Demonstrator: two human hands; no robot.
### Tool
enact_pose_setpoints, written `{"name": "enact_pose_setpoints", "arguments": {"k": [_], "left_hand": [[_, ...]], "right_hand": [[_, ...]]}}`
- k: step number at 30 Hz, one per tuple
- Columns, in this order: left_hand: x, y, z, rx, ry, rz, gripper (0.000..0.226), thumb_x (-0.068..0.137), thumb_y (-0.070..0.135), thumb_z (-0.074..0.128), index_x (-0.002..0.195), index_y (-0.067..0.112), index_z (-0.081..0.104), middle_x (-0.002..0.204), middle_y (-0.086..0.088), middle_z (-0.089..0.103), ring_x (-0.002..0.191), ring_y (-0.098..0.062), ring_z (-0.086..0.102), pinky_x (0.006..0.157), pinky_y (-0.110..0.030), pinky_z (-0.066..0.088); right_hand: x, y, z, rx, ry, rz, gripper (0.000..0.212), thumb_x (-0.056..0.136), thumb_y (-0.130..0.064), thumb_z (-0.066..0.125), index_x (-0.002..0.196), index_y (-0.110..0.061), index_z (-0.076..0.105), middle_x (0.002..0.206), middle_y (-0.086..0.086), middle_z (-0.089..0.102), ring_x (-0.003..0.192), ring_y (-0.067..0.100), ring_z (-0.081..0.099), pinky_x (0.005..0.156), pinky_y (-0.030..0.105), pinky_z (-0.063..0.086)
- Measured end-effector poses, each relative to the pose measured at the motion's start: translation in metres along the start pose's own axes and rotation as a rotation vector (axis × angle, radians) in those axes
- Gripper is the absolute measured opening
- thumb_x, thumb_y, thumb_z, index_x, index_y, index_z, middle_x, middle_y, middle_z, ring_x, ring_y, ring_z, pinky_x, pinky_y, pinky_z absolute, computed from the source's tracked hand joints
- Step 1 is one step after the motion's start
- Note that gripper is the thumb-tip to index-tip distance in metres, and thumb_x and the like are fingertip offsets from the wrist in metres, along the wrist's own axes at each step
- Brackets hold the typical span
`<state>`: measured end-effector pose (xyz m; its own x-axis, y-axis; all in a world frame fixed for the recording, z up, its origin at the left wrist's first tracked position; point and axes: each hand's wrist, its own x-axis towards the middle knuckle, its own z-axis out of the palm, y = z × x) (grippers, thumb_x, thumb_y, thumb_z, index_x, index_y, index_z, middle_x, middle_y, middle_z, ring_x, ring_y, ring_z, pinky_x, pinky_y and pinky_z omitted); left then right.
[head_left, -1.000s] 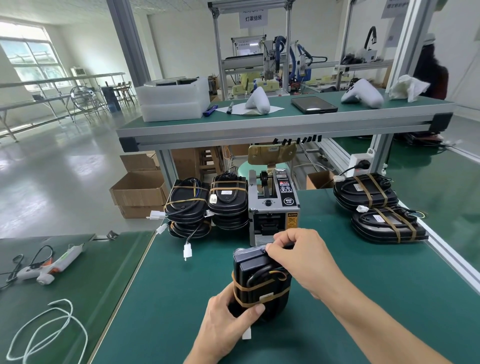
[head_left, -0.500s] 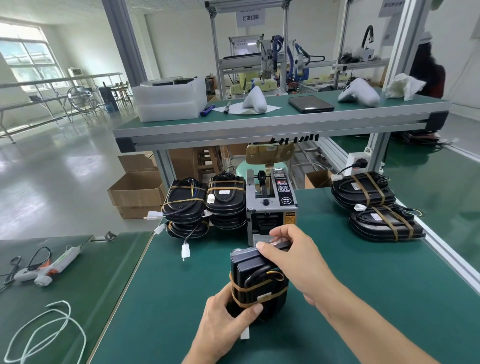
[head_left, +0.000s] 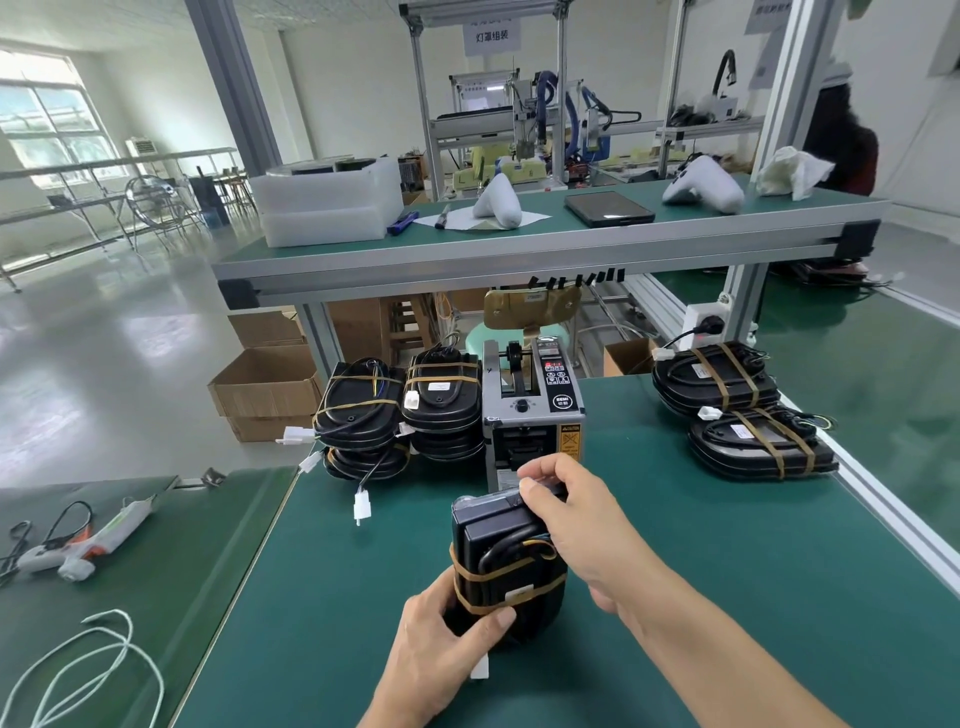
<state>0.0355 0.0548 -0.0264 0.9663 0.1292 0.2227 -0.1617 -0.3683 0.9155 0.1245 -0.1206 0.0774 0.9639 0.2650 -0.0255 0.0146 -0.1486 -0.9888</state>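
On my feed the black bundle of stacked plastic housings (head_left: 506, 561), strapped with tan bands and with a dark cable looped on its top face, stands on the green bench mat (head_left: 727, 597) in the middle foreground, directly in front of the grey boxy tape dispenser (head_left: 532, 415). Its far end nearly reaches the dispenser's outlet.

I have the left hand (head_left: 447, 639) wrapped around the near end of the bundle. The thumb lies across the top by the lower band, and the fingers are curled around the left side, gripping firmly. A small white connector plug (head_left: 479, 667) pokes out just under that thumb.

The right hand (head_left: 582, 525) arches over the far end. Its fingertips (head_left: 530, 486) are bent down and pinch the bundle's top far edge. There may be a strip of clear tape under them, but the glare there is too strong for me to say.

Left of the dispenser stand two stacks of similar black banded housings (head_left: 395, 415), with white plugs dangling from them. Two more banded black housings (head_left: 727, 405) lie at the right edge of the mat. On the separate green bench to the left lies a white and orange glue gun (head_left: 88, 540).
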Motion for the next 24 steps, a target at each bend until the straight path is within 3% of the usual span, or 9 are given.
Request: {"name": "enact_pose_setpoints", "arguments": {"k": [4, 7, 12, 15, 17, 19, 21, 24], "left_hand": [[-0.001, 0.002, 0.0, 0.006, -0.001, 0.008, 0.032, 0.086, 0.053, 0.079, 0.116, 0.043, 0.074, 0.104, 0.01, 0.082, 0.099, -0.011, 0.076, 0.083, -0.015, 0.053], [-0.001, 0.001, -0.001, 0.019, -0.004, 0.012, 0.034, 0.086, 0.052, 0.079, 0.118, 0.042, 0.073, 0.105, 0.009, 0.082, 0.099, -0.011, 0.077, 0.084, -0.015, 0.054], [0.001, -0.007, -0.001, 0.048, -0.017, -0.002, 0.037, 0.086, 0.05, 0.08, 0.122, 0.041, 0.073, 0.104, 0.008, 0.081, 0.097, -0.014, 0.076, 0.084, -0.022, 0.057], [0.001, -0.008, -0.001, 0.047, -0.02, -0.006, 0.04, 0.086, 0.055, 0.081, 0.122, 0.039, 0.073, 0.104, 0.007, 0.081, 0.097, -0.015, 0.076, 0.084, -0.024, 0.058], [0.001, -0.008, 0.0, 0.042, -0.015, 0.002, 0.046, 0.084, 0.065, 0.079, 0.121, 0.038, 0.074, 0.103, 0.007, 0.081, 0.096, -0.014, 0.076, 0.083, -0.022, 0.057], [0.002, -0.007, 0.0, 0.045, -0.011, 0.002, 0.05, 0.082, 0.071, 0.076, 0.119, 0.038, 0.075, 0.102, 0.007, 0.081, 0.095, -0.013, 0.075, 0.082, -0.021, 0.056], [0.002, -0.007, 0.0, 0.051, -0.01, -0.013, 0.045, 0.083, 0.068, 0.077, 0.116, 0.037, 0.075, 0.1, 0.005, 0.081, 0.094, -0.013, 0.075, 0.081, -0.02, 0.056], [0.002, -0.006, 0.0, 0.002, -0.015, -0.06, 0.032, 0.085, 0.056, 0.076, 0.111, 0.037, 0.075, 0.1, 0.003, 0.08, 0.095, -0.012, 0.075, 0.083, -0.02, 0.054]], "right_hand": [[-0.004, 0.0, 0.0, -0.043, -0.006, -0.018, 0.002, 0.1, -0.039, 0.063, 0.102, -0.038, 0.063, 0.107, -0.012, 0.064, 0.088, -0.002, 0.064, 0.063, 0.01, 0.047], [-0.005, -0.001, -0.002, -0.061, 0.005, -0.01, 0.023, 0.087, -0.05, 0.076, 0.1, -0.037, 0.063, 0.109, -0.009, 0.066, 0.09, 0.004, 0.068, 0.063, 0.013, 0.049], [-0.006, -0.004, -0.003, -0.063, -0.004, -0.004, 0.035, 0.078, -0.054, 0.082, 0.098, -0.034, 0.062, 0.108, -0.004, 0.068, 0.089, 0.01, 0.07, 0.064, 0.017, 0.051], [-0.005, -0.002, -0.003, -0.084, -0.013, -0.007, 0.026, 0.083, -0.052, 0.079, 0.096, -0.036, 0.063, 0.105, -0.006, 0.068, 0.085, 0.005, 0.07, 0.063, 0.016, 0.051], [-0.002, 0.0, -0.005, -0.033, -0.012, 0.003, 0.01, 0.091, -0.042, 0.075, 0.091, -0.037, 0.066, 0.101, -0.006, 0.069, 0.076, -0.003, 0.067, 0.057, 0.011, 0.049], [0.001, 0.004, -0.007, 0.014, -0.018, 0.02, 0.01, 0.098, -0.033, 0.069, 0.089, -0.036, 0.069, 0.095, -0.008, 0.069, 0.071, -0.008, 0.065, 0.054, 0.008, 0.047], [0.003, 0.008, -0.009, 0.049, -0.034, 0.036, 0.013, 0.103, -0.03, 0.062, 0.097, -0.037, 0.071, 0.099, -0.01, 0.07, 0.083, -0.006, 0.067, 0.064, 0.011, 0.05], [0.007, 0.023, -0.014, 0.252, -0.093, 0.071, 0.024, 0.109, -0.033, 0.051, 0.125, -0.039, 0.067, 0.125, -0.012, 0.071, 0.12, 0.008, 0.064, 0.101, 0.028, 0.049]]}}
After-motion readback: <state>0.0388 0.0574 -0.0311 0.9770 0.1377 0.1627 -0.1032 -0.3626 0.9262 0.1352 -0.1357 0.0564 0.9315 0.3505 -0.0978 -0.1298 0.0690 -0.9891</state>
